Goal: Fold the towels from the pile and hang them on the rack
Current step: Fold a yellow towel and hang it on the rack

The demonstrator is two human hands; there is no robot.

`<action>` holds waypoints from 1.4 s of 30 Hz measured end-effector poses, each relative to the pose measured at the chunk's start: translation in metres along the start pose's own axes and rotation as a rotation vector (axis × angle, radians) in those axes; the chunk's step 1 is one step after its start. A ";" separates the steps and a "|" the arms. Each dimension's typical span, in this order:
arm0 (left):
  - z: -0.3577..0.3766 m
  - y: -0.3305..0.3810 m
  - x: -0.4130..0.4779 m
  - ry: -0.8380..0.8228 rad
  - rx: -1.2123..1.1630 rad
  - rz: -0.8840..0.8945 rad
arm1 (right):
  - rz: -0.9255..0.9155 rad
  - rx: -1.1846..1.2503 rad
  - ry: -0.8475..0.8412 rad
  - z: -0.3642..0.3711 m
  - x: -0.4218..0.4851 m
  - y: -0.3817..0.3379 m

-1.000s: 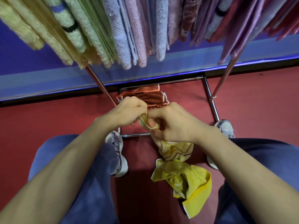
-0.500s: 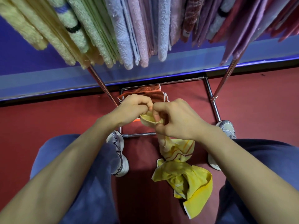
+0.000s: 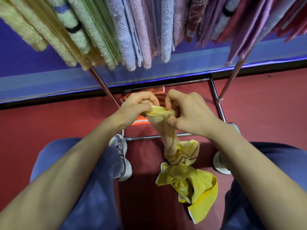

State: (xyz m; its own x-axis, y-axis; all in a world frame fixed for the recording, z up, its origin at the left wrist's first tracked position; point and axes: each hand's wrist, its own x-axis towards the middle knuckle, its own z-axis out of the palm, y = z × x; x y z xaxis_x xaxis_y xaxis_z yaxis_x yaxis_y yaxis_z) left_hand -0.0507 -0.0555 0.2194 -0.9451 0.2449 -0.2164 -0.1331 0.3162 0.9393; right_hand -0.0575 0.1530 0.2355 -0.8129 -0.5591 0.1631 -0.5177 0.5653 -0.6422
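Note:
A crumpled yellow towel (image 3: 187, 180) with thin orange stripes hangs from both hands, its lower part bunched near the floor. My left hand (image 3: 137, 105) and my right hand (image 3: 187, 112) pinch its top edge close together at mid-frame. Several folded towels (image 3: 132, 30) in yellow, green, blue, pink and purple hang on the rack across the top. The rack's chrome legs (image 3: 103, 85) slant down to a rectangular base frame (image 3: 217, 103). A red-brown towel (image 3: 149, 92) lies on the floor inside that frame, partly hidden behind my hands.
Red floor (image 3: 49, 123) spreads on both sides, meeting a blue wall (image 3: 33, 75) behind the rack. My legs in blue trousers and white shoes (image 3: 121, 156) stand either side of the dangling towel.
Both hands have risen a little with the yellow towel, and they have worked along its top edge so a short span of cloth now stretches between them.

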 end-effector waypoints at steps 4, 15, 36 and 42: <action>0.002 -0.001 -0.005 0.050 0.048 0.130 | 0.007 0.017 0.008 -0.002 -0.002 0.007; 0.015 -0.006 -0.005 0.039 0.290 0.324 | -0.072 -0.001 -0.064 0.005 -0.002 0.011; 0.011 -0.003 -0.005 -0.032 0.310 0.302 | -0.041 0.117 -0.148 0.003 -0.002 0.011; 0.011 -0.003 -0.004 -0.009 0.262 0.256 | -0.031 0.171 -0.197 0.003 -0.002 0.013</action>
State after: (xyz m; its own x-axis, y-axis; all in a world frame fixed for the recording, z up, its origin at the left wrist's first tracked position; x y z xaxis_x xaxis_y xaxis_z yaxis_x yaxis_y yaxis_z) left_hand -0.0427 -0.0470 0.2147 -0.9349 0.3546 0.0138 0.1899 0.4670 0.8636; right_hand -0.0623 0.1595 0.2240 -0.7211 -0.6913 0.0463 -0.4753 0.4450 -0.7590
